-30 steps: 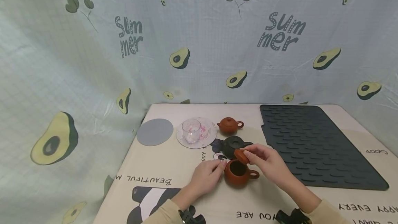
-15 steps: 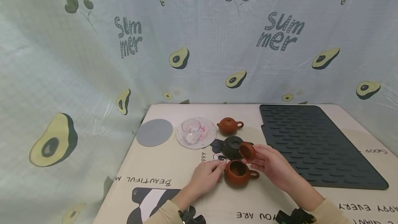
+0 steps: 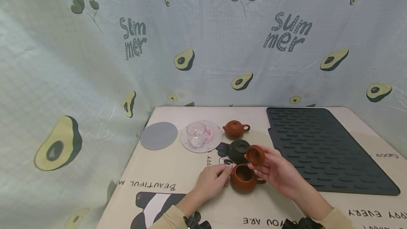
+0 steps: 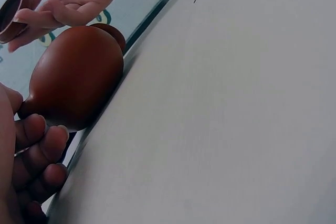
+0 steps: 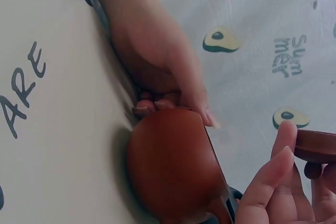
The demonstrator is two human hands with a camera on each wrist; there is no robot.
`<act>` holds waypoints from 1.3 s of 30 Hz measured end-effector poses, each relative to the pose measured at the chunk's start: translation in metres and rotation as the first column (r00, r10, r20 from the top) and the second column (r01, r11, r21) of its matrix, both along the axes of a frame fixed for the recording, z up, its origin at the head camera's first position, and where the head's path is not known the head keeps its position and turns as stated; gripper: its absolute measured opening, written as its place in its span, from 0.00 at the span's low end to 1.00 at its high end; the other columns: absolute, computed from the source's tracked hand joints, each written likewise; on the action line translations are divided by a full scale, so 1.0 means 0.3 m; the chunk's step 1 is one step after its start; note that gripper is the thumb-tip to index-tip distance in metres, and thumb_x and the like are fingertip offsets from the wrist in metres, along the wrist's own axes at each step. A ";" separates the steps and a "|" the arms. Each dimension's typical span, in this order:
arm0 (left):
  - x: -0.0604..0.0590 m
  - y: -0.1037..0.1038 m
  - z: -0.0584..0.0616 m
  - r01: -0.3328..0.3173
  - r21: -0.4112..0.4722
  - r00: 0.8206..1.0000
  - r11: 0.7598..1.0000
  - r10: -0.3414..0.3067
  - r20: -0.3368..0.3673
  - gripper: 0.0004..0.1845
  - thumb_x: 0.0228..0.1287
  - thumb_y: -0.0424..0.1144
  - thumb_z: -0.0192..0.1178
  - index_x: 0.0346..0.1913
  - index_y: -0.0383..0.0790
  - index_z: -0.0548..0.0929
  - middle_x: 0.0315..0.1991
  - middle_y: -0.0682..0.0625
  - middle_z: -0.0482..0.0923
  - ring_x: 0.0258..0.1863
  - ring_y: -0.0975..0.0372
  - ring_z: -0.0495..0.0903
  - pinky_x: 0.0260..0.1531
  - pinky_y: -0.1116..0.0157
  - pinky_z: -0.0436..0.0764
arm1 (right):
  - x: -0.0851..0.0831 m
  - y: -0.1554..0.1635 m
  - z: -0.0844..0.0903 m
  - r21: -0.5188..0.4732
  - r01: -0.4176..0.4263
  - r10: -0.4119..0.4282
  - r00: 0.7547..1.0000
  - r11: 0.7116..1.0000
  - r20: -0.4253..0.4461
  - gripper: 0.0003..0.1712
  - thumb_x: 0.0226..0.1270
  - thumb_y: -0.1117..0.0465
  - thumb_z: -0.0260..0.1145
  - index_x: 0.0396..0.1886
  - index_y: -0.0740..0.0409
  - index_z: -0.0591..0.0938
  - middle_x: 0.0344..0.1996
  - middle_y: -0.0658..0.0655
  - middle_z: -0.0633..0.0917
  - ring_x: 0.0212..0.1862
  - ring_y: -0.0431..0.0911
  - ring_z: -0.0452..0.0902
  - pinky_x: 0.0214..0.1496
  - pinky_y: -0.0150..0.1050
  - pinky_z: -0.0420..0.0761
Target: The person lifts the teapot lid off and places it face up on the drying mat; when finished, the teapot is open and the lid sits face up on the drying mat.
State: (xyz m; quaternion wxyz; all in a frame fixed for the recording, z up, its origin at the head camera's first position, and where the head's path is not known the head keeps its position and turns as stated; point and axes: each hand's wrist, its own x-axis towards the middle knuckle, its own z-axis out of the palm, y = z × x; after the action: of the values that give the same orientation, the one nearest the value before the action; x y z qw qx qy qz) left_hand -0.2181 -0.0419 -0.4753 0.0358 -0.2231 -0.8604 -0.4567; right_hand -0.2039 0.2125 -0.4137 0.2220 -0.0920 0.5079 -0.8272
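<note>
An open reddish-brown clay teapot (image 3: 243, 177) stands on the table near me; it also fills the left wrist view as a round teapot body (image 4: 73, 77) and shows in the right wrist view as the same teapot (image 5: 170, 169). My left hand (image 3: 212, 179) holds its spout side with curled fingers (image 4: 39, 145). My right hand (image 3: 278, 172) pinches the teapot's lid (image 3: 255, 154) just above and behind the pot, its underside turned toward me. The lid (image 5: 316, 146) lies between my fingertips.
A dark teapot (image 3: 238, 150) and a small brown teapot (image 3: 235, 128) stand behind. A glass cup (image 3: 195, 134) sits on a round coaster, with a grey disc (image 3: 158, 135) to its left. A black ribbed mat (image 3: 324, 147) covers the table's right. The printed curtain hangs close behind.
My right hand has lifted the lid off the teapot's mouth and tilted it up, moving it slightly right and back. The left hand has stayed on the pot.
</note>
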 end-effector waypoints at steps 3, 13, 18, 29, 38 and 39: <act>0.002 0.001 0.007 -0.004 0.003 1.000 1.000 0.004 -0.005 0.27 0.80 0.58 0.47 0.21 0.51 0.78 0.16 0.64 0.71 0.24 0.70 0.73 0.28 0.68 0.69 | 0.005 -0.001 0.006 -0.001 0.013 -0.013 0.999 1.000 0.047 0.15 0.86 0.51 0.48 0.60 0.46 0.76 0.55 0.54 0.86 0.53 0.48 0.84 0.55 0.39 0.79; 0.001 -0.002 0.000 -0.018 0.004 1.000 1.000 0.018 -0.003 0.27 0.80 0.58 0.48 0.21 0.50 0.79 0.16 0.65 0.71 0.24 0.70 0.73 0.28 0.68 0.69 | 0.026 -0.011 0.043 0.055 0.029 -0.034 0.993 0.998 0.110 0.28 0.84 0.51 0.50 0.73 0.56 0.56 0.55 0.56 0.84 0.56 0.51 0.81 0.57 0.40 0.77; 0.000 -0.002 0.001 -0.015 0.007 1.000 1.000 0.015 -0.001 0.27 0.80 0.58 0.48 0.21 0.50 0.79 0.16 0.65 0.71 0.25 0.70 0.73 0.29 0.68 0.70 | 0.027 -0.018 0.058 0.146 0.037 -0.044 0.998 0.989 0.048 0.39 0.81 0.58 0.54 0.79 0.64 0.45 0.57 0.55 0.81 0.54 0.49 0.78 0.59 0.40 0.76; -0.001 0.002 -0.005 -0.010 0.022 1.000 1.000 0.010 0.004 0.28 0.80 0.58 0.48 0.20 0.50 0.78 0.15 0.65 0.70 0.23 0.70 0.72 0.28 0.69 0.68 | 0.037 -0.033 0.064 0.312 0.208 -0.198 0.978 0.927 -0.064 0.32 0.72 0.66 0.65 0.70 0.65 0.63 0.50 0.55 0.78 0.46 0.46 0.72 0.46 0.37 0.75; -0.002 0.001 -0.004 0.000 0.025 1.000 1.000 0.000 -0.002 0.28 0.80 0.58 0.48 0.20 0.49 0.79 0.15 0.64 0.70 0.23 0.70 0.72 0.27 0.69 0.68 | 0.032 -0.031 0.045 0.514 0.304 -0.252 0.953 0.802 -0.170 0.37 0.69 0.62 0.71 0.72 0.65 0.65 0.51 0.59 0.76 0.51 0.48 0.72 0.51 0.45 0.74; -0.002 0.001 -0.004 0.003 0.026 1.000 1.000 -0.003 -0.003 0.28 0.80 0.58 0.48 0.20 0.49 0.79 0.15 0.64 0.71 0.24 0.70 0.72 0.28 0.69 0.68 | 0.032 -0.030 0.041 0.536 0.314 -0.257 0.950 0.784 -0.179 0.38 0.68 0.61 0.72 0.72 0.65 0.65 0.52 0.60 0.77 0.52 0.49 0.72 0.52 0.46 0.74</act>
State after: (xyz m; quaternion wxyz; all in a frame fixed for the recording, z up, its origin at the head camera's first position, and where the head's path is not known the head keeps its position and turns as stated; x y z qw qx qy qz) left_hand -0.2186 -0.0417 -0.4765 0.0393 -0.2247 -0.8541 -0.4674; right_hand -0.1941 0.2033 -0.4013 0.0866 0.0151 0.7451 -0.6611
